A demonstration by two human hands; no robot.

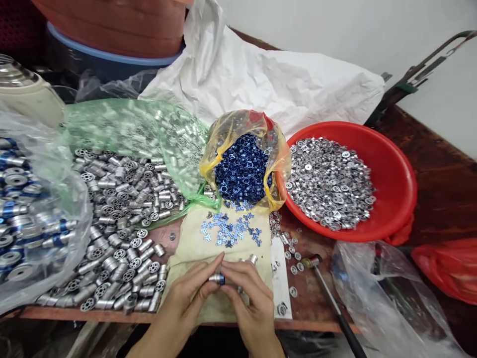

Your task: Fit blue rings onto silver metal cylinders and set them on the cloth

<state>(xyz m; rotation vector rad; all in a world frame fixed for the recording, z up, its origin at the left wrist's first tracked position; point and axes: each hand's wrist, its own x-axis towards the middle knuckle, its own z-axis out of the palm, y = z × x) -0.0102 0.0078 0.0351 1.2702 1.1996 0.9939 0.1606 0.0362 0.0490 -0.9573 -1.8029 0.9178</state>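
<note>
Above the pale cloth (186,253), my left hand (190,288) pinches a small silver metal cylinder with a blue ring (216,279) between thumb and fingers. My right hand (249,288) meets it from the other side, fingertips closed at the blue end. Part of the cylinder is hidden by the fingers. A few silver pieces (253,259) lie just behind my right fingers. Farther back on the cloth, small blue three-armed pieces (227,229) are scattered. Beyond them, a yellow plastic bag (278,191) stands open, full of blue rings (242,169).
Silver cylinders (112,258) heap up on the left, partly inside a green bag (134,122). A clear bag (70,199) of finished-looking parts sits far left. To the right are a red basin (395,184) of silver discs and a black-handled hammer (337,303) near the table edge.
</note>
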